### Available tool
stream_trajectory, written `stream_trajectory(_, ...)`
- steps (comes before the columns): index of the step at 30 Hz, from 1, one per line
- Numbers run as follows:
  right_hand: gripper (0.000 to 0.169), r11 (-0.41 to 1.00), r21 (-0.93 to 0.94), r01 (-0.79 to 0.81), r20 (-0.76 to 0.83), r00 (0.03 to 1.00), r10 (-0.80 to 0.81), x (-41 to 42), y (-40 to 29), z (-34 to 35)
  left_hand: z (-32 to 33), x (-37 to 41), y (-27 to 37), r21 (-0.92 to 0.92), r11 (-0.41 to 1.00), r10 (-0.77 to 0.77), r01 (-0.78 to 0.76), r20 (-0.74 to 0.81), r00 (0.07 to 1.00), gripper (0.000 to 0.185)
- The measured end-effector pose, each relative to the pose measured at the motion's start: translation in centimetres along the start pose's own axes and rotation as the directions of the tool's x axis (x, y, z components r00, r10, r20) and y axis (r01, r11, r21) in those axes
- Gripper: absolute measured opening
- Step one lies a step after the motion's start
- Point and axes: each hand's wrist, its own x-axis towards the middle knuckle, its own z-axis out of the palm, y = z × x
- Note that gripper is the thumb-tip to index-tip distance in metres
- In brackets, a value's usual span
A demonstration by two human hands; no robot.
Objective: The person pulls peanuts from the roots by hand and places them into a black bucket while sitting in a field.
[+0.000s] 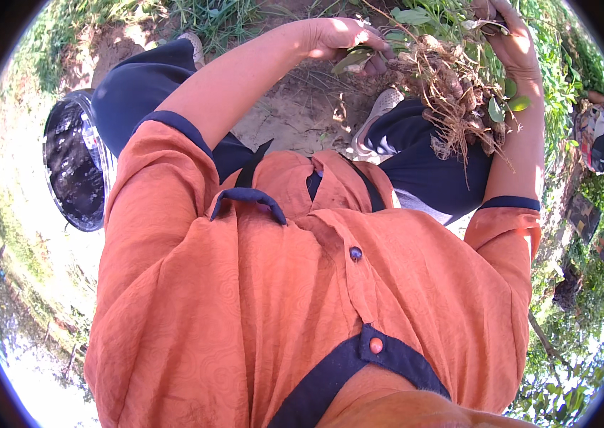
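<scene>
A bunch of uprooted peanut plants, with pods, tangled brown roots and some green leaves, hangs at the upper right over my right knee. My right hand grips it near the picture's top edge; part of the fingers is cut off there. Against the left side of the bunch is my left hand, its fingers curled down beside the pods. A green leaf shows under those fingers. Whatever sits inside the left fingers is hidden.
A dark-lined bucket stands tilted beside my left knee. Bare soil lies between my shoes, with grass beyond. Leafy plants grow at the right. Past them, patterned cloth shows near the rim.
</scene>
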Motion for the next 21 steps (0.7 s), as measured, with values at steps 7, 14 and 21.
stream_trajectory(7,0.037,0.993,-0.072,-0.089,-0.169,0.983,0.075,0.2,-1.2,3.3,2.1,2.0,-1.8,-0.017,0.994,0.106,-0.107,-0.035,0.994,0.027)
stream_trajectory(14,0.037,0.856,-0.453,-0.247,-0.157,0.968,0.196,0.6,-2.7,5.0,1.0,0.8,-1.9,-0.382,0.924,0.036,-0.011,0.059,0.998,0.03)
stream_trajectory(21,0.035,0.607,-0.721,-0.333,-0.332,0.936,0.119,0.0,-0.7,4.2,-2.7,-1.5,0.7,0.411,0.911,0.063,0.019,-0.184,0.981,0.022)
